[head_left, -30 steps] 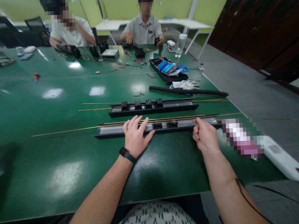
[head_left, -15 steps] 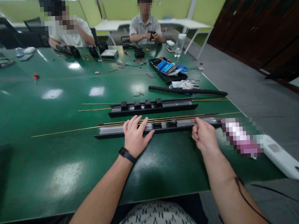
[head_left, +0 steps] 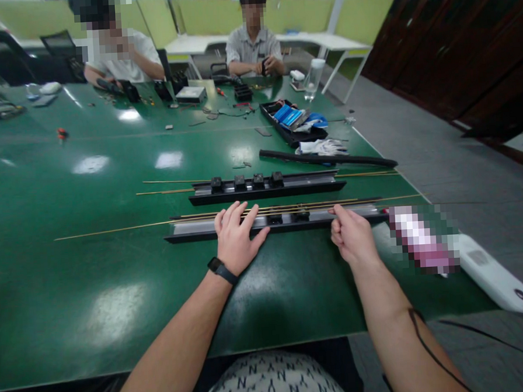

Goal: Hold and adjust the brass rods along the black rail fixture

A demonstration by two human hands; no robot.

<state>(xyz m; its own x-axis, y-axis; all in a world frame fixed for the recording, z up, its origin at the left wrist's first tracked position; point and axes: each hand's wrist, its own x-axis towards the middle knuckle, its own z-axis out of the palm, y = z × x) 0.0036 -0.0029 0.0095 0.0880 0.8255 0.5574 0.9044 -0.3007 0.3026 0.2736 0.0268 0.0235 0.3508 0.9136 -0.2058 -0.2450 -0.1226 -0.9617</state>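
A long black channel (head_left: 193,237) with a pale inner face lies crosswise before me, holding small black blocks (head_left: 301,213). Thin brass-coloured rods (head_left: 114,230) run along it and stick out past its ends. My left hand (head_left: 237,235) rests across the channel and rods with fingers spread, covering part of them. Toward the channel's right end, my right hand (head_left: 355,235) is closed, thumb and index finger pinched at a thin brass rod. The exact grip is partly hidden by the fingers. Just beyond lies a second black channel (head_left: 265,193) with several black blocks and rods.
Behind the channels are a black tube (head_left: 329,158), white gloves (head_left: 322,147) and a black tray (head_left: 279,128) with blue items. A white device (head_left: 496,271) with a cable sits at the right edge. Two people sit across the green table (head_left: 132,320) among small parts and tools.
My right hand has shifted slightly left along the channel, still pinched. My left hand stays in place on the channel.
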